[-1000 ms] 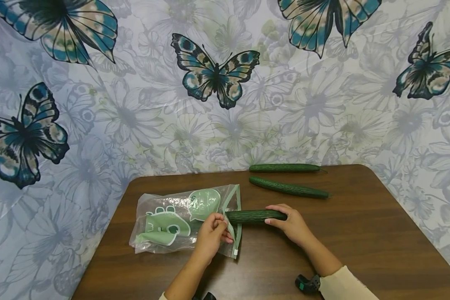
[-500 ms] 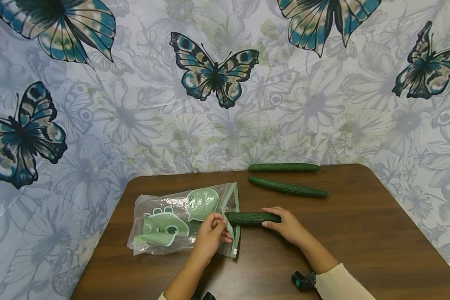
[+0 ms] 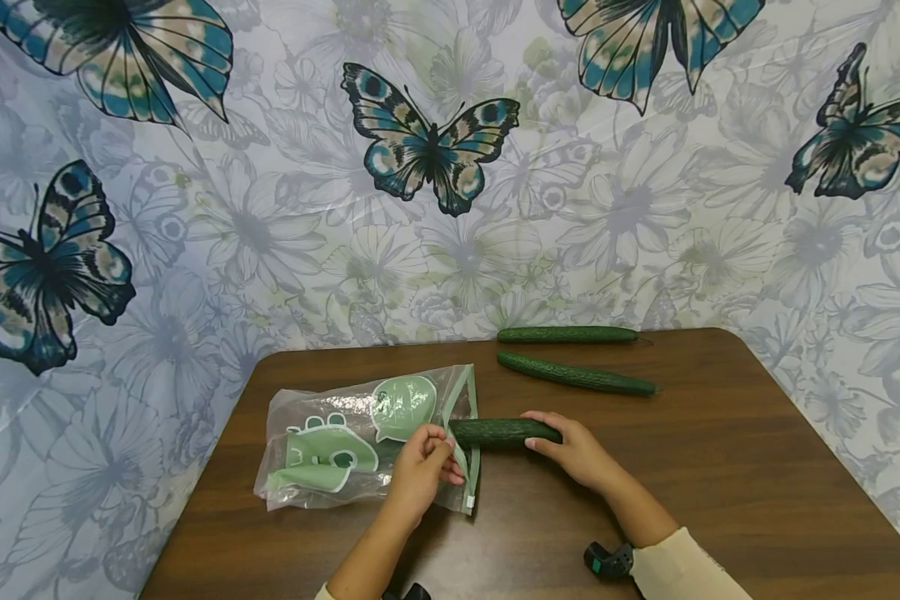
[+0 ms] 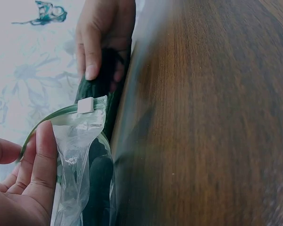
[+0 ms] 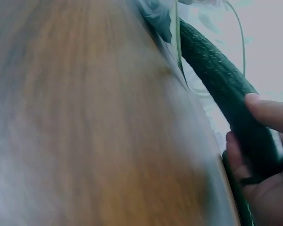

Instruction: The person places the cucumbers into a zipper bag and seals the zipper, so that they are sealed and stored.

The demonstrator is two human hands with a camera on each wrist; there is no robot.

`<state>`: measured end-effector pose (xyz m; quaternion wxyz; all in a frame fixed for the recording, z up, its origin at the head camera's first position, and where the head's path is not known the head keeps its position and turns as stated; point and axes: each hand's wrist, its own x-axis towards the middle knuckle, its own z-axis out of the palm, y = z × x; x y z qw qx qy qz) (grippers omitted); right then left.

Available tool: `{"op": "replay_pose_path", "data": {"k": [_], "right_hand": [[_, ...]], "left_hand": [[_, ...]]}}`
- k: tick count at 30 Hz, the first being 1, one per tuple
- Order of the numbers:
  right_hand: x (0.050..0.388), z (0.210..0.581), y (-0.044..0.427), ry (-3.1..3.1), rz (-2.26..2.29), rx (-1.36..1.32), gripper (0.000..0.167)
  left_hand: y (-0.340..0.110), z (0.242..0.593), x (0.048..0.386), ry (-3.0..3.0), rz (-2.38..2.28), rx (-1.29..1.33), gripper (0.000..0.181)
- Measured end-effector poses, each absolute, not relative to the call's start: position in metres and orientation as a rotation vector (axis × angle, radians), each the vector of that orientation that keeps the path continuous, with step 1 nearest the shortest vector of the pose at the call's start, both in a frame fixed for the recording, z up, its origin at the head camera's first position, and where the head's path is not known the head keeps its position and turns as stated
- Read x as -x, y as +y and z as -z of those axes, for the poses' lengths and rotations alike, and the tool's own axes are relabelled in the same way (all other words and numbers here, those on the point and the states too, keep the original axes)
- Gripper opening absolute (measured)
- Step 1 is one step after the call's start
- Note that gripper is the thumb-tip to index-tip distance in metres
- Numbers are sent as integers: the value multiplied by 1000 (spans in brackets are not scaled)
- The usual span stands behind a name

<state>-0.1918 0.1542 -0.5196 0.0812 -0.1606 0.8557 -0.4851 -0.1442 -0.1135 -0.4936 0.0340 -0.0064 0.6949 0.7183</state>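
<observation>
The left hand [image 3: 422,471], thumb and fingers nearly closed, pinches the clear slider bag [image 3: 356,442] at its mouth, while the right hand [image 3: 576,448], curled partway, grips the held cucumber [image 3: 495,432] between both hands, its obscured end apparently inside, two other cucumbers [image 3: 576,373] lying beyond the right hand.

Indoor setup; wood-look table [image 3: 532,517] (butterfly-print backdrop [image 3: 450,242] behind)

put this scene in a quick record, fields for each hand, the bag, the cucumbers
left hand: pinches the bag's green edge
right hand: grips a cucumber's outer end
bag: clear, green prints, on the table
held cucumber: other end inside bag
farthest cucumber: loose, table's far edge
next cucumber: loose, slightly nearer
</observation>
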Motion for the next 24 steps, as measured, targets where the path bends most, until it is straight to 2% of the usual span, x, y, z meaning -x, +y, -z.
{"op": "replay_pose_path", "data": {"k": [17, 24], "right_hand": [[196, 522, 111, 2504, 1632, 500, 39], [198, 518, 89, 2468, 1672, 508, 41]], "left_hand": [[-113, 491, 143, 2144, -2218, 16, 12], [-114, 490, 143, 2150, -2234, 3, 13]]}}
